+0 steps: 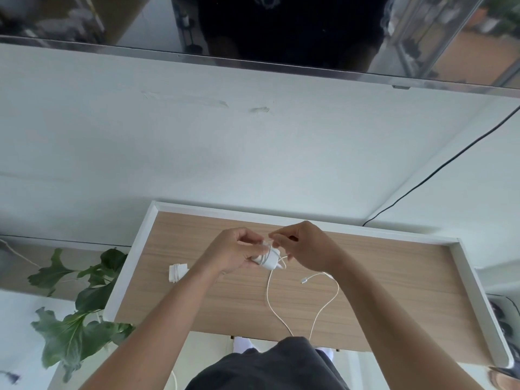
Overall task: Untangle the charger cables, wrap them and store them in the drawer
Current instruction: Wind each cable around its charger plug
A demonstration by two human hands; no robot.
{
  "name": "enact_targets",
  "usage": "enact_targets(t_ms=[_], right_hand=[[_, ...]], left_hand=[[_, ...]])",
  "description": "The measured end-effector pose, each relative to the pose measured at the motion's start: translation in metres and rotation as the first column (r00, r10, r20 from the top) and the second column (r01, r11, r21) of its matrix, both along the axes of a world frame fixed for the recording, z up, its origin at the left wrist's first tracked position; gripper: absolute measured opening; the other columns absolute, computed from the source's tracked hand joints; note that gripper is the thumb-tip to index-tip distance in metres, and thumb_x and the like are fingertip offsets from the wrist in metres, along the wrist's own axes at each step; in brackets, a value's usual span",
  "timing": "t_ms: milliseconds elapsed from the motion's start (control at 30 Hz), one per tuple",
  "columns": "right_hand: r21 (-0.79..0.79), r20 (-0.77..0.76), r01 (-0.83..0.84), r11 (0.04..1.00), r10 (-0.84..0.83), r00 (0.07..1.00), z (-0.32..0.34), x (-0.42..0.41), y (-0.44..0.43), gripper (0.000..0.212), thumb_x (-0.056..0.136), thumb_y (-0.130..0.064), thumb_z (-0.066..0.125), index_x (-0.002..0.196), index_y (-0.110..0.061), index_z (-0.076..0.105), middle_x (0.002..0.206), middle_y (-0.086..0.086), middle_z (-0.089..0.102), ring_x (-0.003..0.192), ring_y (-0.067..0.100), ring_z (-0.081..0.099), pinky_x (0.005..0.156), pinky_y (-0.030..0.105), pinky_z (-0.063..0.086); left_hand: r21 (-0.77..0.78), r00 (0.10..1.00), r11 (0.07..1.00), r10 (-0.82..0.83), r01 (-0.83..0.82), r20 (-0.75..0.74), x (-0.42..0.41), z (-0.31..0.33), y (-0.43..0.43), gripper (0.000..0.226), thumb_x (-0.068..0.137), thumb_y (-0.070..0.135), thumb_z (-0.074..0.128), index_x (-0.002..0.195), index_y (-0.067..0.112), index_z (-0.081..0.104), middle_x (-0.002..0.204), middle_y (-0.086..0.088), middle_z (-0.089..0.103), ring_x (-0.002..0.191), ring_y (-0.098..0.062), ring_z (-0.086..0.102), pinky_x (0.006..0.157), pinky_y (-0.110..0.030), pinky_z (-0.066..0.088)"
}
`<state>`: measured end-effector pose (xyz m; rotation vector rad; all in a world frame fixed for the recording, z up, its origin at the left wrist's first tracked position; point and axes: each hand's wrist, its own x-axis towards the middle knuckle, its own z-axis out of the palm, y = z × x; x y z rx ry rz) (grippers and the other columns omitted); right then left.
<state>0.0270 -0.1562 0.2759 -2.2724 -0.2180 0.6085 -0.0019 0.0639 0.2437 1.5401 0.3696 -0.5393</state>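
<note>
My left hand (235, 253) grips a white charger block (269, 258) above the wooden table top (380, 291), a few turns of thin white cable round the block. My right hand (302, 244) pinches the same cable just right of the block. The loose rest of the white cable (327, 302) loops down over the table's near edge and comes back up to its plug end (304, 280), which lies on the wood. A second white charger (177, 273), its cable wound round it, lies on the table to the left of my left wrist. No drawer shows.
The table has a raised white rim (467, 280) along the back and sides. A leafy green plant (81, 313) stands at the table's left. A big dark screen (281, 32) hangs on the white wall above, and a black cord (439, 170) runs down the wall at right.
</note>
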Motion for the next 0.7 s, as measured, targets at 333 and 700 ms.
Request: enact_targets(t_ms=[333,700], right_hand=[[0.255,-0.011,0.127,0.959,-0.129,0.992,-0.006,-0.025,0.009,0.010,0.107,-0.022,0.068,0.108,-0.020,0.077,0.099,-0.009,0.084,0.071,0.018,0.078,0.074,0.028,0.062],[0.468,-0.195,0.245,0.849,-0.171,0.966,-0.031,-0.035,-0.001,0.016,0.106,-0.017,0.073,0.104,-0.002,0.070,0.103,0.011,0.082,0.061,0.020,0.050,0.067,0.043,0.050]], left_hand=[[-0.209,0.948,0.926,0.317,-0.315,-0.022,0.001,-0.008,-0.002,0.030,0.092,0.009,0.090,0.116,0.001,0.075,0.113,-0.014,0.080,0.085,-0.019,0.083,0.081,-0.035,0.070],[-0.435,0.922,0.813,0.324,-0.387,-0.213,0.006,-0.004,0.003,0.052,0.090,0.000,0.084,0.138,-0.009,0.066,0.135,-0.028,0.074,0.104,-0.031,0.080,0.080,-0.039,0.071]])
